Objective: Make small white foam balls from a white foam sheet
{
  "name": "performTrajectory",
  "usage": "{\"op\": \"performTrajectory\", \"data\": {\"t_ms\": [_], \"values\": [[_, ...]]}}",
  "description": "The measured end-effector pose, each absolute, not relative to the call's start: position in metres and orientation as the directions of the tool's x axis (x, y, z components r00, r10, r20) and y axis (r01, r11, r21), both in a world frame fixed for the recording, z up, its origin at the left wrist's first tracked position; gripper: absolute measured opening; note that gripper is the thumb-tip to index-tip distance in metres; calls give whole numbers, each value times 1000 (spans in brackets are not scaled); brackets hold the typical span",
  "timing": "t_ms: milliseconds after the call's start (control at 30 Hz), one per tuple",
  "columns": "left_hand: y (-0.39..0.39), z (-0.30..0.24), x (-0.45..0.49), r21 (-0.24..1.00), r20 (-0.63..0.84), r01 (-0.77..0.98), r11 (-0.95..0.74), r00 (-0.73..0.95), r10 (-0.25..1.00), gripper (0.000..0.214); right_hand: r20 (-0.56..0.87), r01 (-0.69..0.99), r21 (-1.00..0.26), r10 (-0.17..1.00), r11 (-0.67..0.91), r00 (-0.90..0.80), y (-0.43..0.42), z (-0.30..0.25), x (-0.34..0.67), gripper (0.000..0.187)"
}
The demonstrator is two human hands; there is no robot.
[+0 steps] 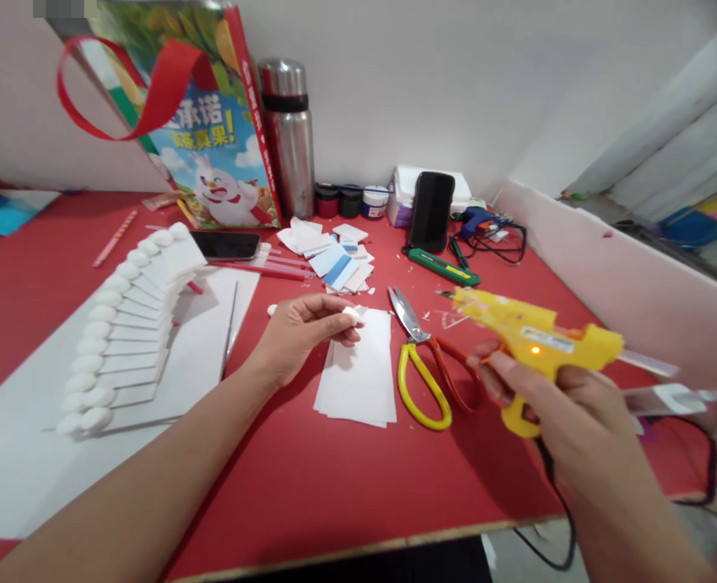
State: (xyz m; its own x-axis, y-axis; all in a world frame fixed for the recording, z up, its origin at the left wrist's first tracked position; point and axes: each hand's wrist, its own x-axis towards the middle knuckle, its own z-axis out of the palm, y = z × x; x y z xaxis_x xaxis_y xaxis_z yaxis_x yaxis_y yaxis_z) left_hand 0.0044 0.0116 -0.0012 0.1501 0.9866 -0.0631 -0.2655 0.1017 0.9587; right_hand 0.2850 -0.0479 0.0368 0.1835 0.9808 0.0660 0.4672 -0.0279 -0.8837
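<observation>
My right hand [546, 397] is wrapped round the handle of a yellow hot glue gun [516, 324]. Its nozzle points left and an orange light glows on its side. Between thumb and fingers, my left hand [306, 332] pinches a small white piece [353, 314], partly covered by the fingertips. Just below that hand lies a stack of white paper strips [358, 380]. Scissors [422, 348] with one yellow and one red handle rest between the strips and the glue gun. To the left, a curved, stepped white structure [133, 332] has round white pads along its outer edge.
White scraps [337, 255], a phone [228, 244] and a green cutter [443, 267] lie farther back. Behind them stand a printed bag [212, 154], a steel flask [291, 146], small paint jars [351, 201] and an upright phone [432, 212]. A low partition [625, 275] borders the right side.
</observation>
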Motion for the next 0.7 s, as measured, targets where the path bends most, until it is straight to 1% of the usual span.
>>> {"op": "performTrajectory", "data": {"t_ms": [33,100,133,200,400,567,700], "values": [[11,-1,5,961,-63,-258,102,152,986,21,-11,420,-905,990,-70,142,-54,42,275,26],[10,1,5,964,-63,-246,101,159,985,20,-48,414,-909,999,-51,17,-62,49,256,24],[10,1,5,965,-62,-243,101,165,984,20,-44,414,-910,999,-27,-32,-64,51,249,23],[9,2,4,964,-56,-246,100,182,982,20,-28,421,-907,997,7,-77,-66,51,239,22],[8,-1,4,963,-62,-244,117,221,973,21,-33,423,-906,999,-11,-43,-65,47,229,19],[8,-1,4,962,-60,-247,120,235,970,19,16,424,-903,993,65,-118,-62,45,229,19],[8,0,4,964,-69,-235,126,236,969,20,13,437,-897,993,65,-120,-60,41,229,21]]}}
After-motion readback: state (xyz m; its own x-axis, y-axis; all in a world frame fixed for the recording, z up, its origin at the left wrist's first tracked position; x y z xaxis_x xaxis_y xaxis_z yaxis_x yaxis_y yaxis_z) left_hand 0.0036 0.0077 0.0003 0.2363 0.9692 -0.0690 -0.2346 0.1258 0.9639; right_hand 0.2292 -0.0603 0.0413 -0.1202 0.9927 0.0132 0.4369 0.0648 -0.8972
